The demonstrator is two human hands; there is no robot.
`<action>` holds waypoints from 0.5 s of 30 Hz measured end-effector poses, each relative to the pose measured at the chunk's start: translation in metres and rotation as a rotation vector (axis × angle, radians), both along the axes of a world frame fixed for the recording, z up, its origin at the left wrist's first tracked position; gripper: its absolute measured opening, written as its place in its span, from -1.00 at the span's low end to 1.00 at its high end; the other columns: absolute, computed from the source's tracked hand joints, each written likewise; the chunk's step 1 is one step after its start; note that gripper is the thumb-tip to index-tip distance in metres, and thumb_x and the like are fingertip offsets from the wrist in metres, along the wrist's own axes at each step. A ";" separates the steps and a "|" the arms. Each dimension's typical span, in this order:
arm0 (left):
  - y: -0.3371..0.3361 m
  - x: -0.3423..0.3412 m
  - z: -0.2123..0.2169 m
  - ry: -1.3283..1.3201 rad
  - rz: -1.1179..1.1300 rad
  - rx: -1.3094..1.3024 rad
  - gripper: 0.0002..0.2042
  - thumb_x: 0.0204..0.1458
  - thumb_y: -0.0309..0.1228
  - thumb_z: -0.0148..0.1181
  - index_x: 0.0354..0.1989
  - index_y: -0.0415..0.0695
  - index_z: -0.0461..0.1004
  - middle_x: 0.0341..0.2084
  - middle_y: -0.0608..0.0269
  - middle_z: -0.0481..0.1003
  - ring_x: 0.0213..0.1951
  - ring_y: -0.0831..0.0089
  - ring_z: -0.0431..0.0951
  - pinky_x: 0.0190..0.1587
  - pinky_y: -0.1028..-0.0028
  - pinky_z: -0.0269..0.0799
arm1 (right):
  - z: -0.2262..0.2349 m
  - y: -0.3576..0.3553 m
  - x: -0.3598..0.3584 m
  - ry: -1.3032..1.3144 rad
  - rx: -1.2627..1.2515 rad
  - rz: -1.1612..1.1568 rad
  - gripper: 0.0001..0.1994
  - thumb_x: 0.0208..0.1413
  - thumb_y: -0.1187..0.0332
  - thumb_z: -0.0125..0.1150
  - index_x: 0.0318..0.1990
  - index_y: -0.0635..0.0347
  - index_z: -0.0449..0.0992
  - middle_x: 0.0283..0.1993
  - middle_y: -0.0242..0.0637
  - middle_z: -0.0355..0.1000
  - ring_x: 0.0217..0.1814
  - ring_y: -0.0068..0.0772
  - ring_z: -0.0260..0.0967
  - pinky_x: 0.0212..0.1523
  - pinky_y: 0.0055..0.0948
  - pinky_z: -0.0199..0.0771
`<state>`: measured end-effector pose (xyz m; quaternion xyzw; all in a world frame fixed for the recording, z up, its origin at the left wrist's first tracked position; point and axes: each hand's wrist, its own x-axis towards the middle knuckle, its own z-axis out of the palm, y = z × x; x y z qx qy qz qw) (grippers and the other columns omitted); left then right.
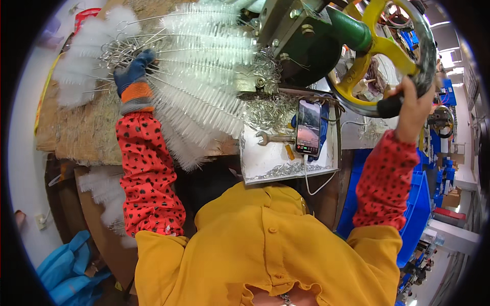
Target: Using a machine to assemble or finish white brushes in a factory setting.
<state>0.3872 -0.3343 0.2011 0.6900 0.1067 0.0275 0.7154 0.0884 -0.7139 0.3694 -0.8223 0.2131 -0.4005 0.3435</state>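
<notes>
My left hand [133,76], in a blue, orange and grey knit glove, is closed on the wire stems of white bottle brushes [204,56]. They lie fanned out on the wooden bench, bristles toward the machine and looped wire ends [120,53] bunched around the glove. My bare right hand [412,109] grips the rim of a yellow-spoked handwheel [375,48] beside its black handle grip [390,106]. The wheel sits on the green shaft of a metal machine [306,41]. Wire scraps [265,66] lie at the machine's base.
Before me, a metal tray [250,171] holds wire clippings, an open-end wrench [275,137] and a propped phone [309,127] with a white cable. A blue bin [413,219] stands at my right. More white brushes [104,196] are below the bench; blue cloth [69,268] lies lower left.
</notes>
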 end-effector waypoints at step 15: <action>-0.008 -0.005 0.026 -0.057 0.005 0.051 -0.70 -0.41 -0.50 0.35 -0.46 -0.36 0.43 -0.63 0.14 0.48 -0.64 0.44 0.46 -0.55 0.51 0.37 | 0.113 -0.060 0.108 0.335 -0.588 0.410 -0.84 -0.11 0.31 0.07 -0.41 0.18 0.44 -0.64 -0.37 0.29 -0.66 -0.51 0.24 -0.56 -0.57 0.26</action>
